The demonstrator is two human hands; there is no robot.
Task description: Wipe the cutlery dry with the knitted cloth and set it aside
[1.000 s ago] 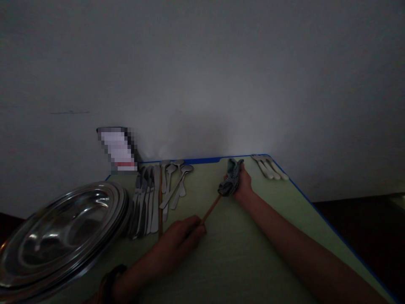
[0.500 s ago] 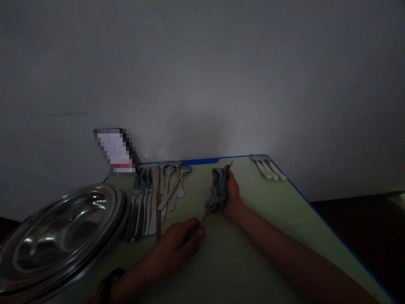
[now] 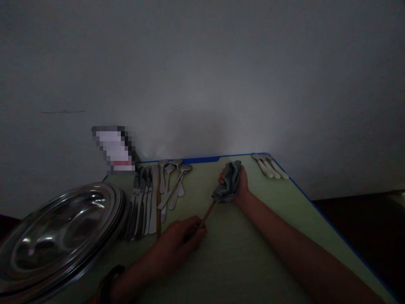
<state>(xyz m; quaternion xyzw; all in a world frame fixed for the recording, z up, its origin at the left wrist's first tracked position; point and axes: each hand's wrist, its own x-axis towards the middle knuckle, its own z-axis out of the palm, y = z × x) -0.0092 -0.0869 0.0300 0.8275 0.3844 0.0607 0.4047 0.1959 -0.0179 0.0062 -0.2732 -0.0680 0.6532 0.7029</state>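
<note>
My left hand (image 3: pixel 180 236) pinches the near end of a thin wooden stick (image 3: pixel 207 214), likely a chopstick, which slants away to the upper right. My right hand (image 3: pixel 238 185) is closed round a crumpled grey-blue cloth (image 3: pixel 228 187) wrapped about the far part of the stick. Both rest over a pale green table (image 3: pixel 240 261) with a blue edge. The scene is dim.
A row of metal knives, forks and spoons (image 3: pixel 155 196) lies left of my hands, with another wooden stick among them. Stacked steel plates (image 3: pixel 60 232) sit at the near left. Three white-handled utensils (image 3: pixel 270 166) lie at the far right corner. A wall stands behind.
My right hand with the cloth slid down the stick toward my left hand, then back up toward the far end. My left hand stayed put.
</note>
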